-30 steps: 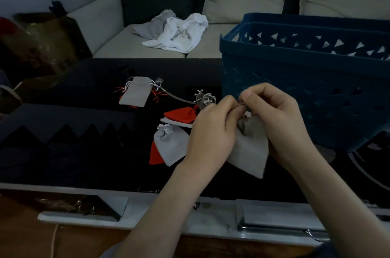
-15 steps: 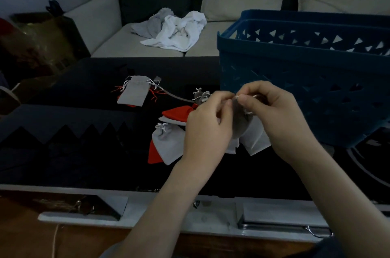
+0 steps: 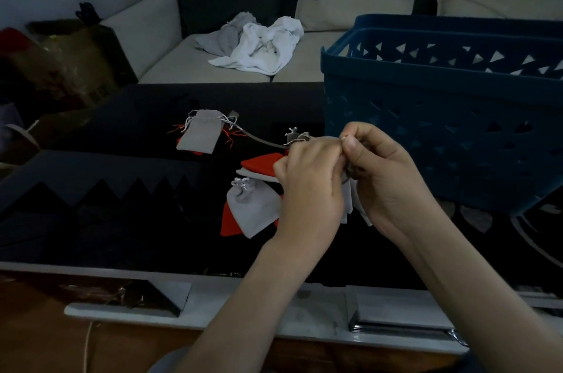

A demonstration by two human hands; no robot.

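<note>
Both hands meet above the dark table, working a small grey drawstring pouch [image 3: 348, 202] that hangs mostly hidden between them. My left hand [image 3: 307, 186] grips the pouch from the left with curled fingers. My right hand [image 3: 384, 174] pinches its drawstring at the top between thumb and forefinger. Several more pouches lie on the table to the left: a grey one [image 3: 251, 209] over a red one [image 3: 229, 224], another red one [image 3: 262, 164], and a flat grey one [image 3: 201, 134] farther back.
A tall dark-blue plastic basket [image 3: 441, 134] stands close to the right of my hands. Behind the black table [image 3: 122, 189] is a sofa with crumpled white and grey cloths [image 3: 259, 49]. A brown bag [image 3: 61, 67] sits at the far left.
The pouch hung open and broad below my hands; now it is gathered and mostly hidden between them. Both hands have risen slightly and my right hand has pulled the string up.
</note>
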